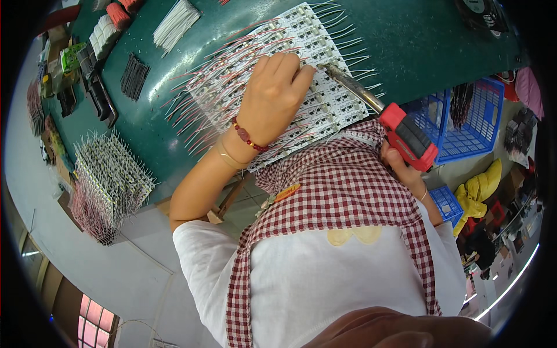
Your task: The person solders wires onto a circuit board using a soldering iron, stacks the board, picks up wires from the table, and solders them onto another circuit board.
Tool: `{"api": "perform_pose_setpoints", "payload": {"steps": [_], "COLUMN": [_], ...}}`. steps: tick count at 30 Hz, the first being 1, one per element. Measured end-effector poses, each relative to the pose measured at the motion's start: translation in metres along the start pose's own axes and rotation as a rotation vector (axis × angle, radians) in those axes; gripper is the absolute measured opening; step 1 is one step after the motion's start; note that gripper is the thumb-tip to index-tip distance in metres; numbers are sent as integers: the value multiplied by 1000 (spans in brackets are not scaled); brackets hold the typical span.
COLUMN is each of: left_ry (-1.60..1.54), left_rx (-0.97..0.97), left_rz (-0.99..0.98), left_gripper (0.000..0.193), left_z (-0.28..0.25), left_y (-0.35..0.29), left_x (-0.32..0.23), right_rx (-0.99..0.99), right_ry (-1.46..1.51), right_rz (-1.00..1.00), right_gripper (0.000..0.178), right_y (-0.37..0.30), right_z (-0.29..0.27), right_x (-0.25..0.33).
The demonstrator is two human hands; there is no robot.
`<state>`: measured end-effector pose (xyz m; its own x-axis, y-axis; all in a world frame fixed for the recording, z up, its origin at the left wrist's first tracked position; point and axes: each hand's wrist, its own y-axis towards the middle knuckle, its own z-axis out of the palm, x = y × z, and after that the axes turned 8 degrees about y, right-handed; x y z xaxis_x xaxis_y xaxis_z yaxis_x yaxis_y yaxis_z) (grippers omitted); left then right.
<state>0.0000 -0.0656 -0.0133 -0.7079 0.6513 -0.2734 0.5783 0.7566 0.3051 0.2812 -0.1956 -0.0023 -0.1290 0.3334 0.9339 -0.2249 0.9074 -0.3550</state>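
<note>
The green counter [432,43] is stretching across the top of your view, its glossy surface catching the light. Down at the lower left, a window [96,325] is showing pinkish panes behind bars. On your right, beside the counter, a blue crate [473,152] is standing with its open-grid walls, and a bundle of dark strands [462,104] is hanging inside it. In front of you, the white circuit-board panel [333,87] is lying slantwise on the counter, reaching its near edge, with red and pale wires bristling from it. A stack of wired boards [113,180] is sitting at the counter's left end. Past the crate, yellow material [484,180] is slumping near a smaller blue basket [445,204], whose contents you are not seeing clearly. Your right hand [401,166] is gripping the red-and-black soldering gun [409,136], its metal end reaching over the panel. Your left hand [277,87] is curling over the panel near that tip; I cannot tell whether its fingers are pinching anything. To your left, white wires [176,24] and black wires [134,76] are lying in bundles
</note>
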Motion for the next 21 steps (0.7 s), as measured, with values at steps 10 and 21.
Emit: {"api": "perform_pose_setpoints", "payload": {"steps": [10, 21], "left_ry": [4, 126], "left_rx": [-2, 13], "left_rz": [-3, 42], "left_gripper": [28, 16], "left_z": [0, -2], "left_y": [0, 3], "left_x": [1, -1], "right_rx": [-59, -87], "right_ry": [47, 199], "right_rz": [17, 44], "right_gripper": [15, 17], "right_y": [-4, -5], "right_z": [2, 1], "right_x": [-4, -2]}}
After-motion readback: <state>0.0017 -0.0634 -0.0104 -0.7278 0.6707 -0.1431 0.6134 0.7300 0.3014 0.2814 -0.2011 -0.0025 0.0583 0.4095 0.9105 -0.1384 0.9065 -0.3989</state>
